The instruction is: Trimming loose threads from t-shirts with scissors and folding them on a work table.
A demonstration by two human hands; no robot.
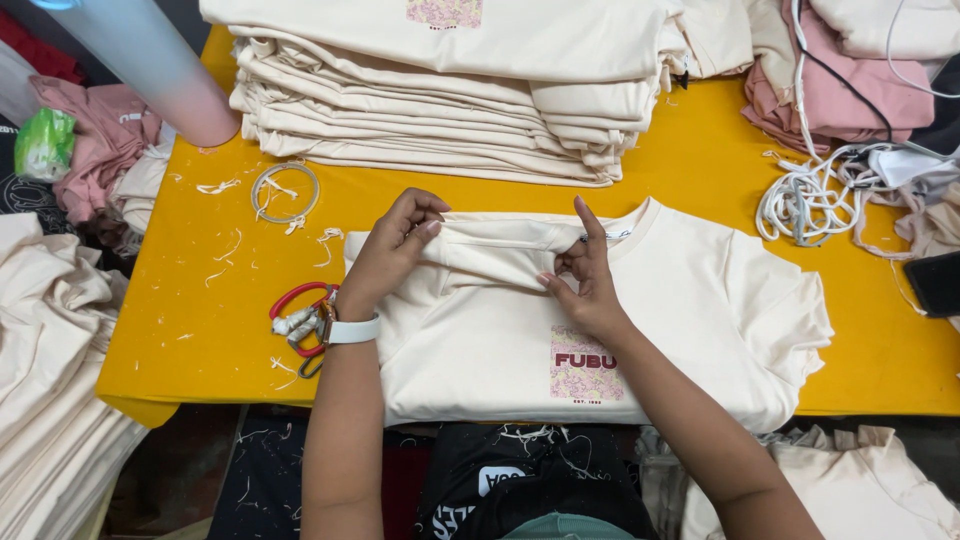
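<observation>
My left fingers (415,225) pinch a fold of the cream T-shirt (690,300) near its collar, and my right fingers (575,270) grip the same fold's other end. The shirt lies flat on the yellow surface (190,330), red-handled scissors (300,315) just beside my left wrist, a stack of folded cream shirts (440,110) beyond.

Cream t-shirt (690,300) lies flat on the yellow tabletop (200,300), collar pointing away from the person, short sleeve spread out to the right. Small square pink-and-red print sits low on the front, near the tabletop's near edge. Left sleeve is folded in across the chest, bunched into a raised ridge just below the collar.
</observation>
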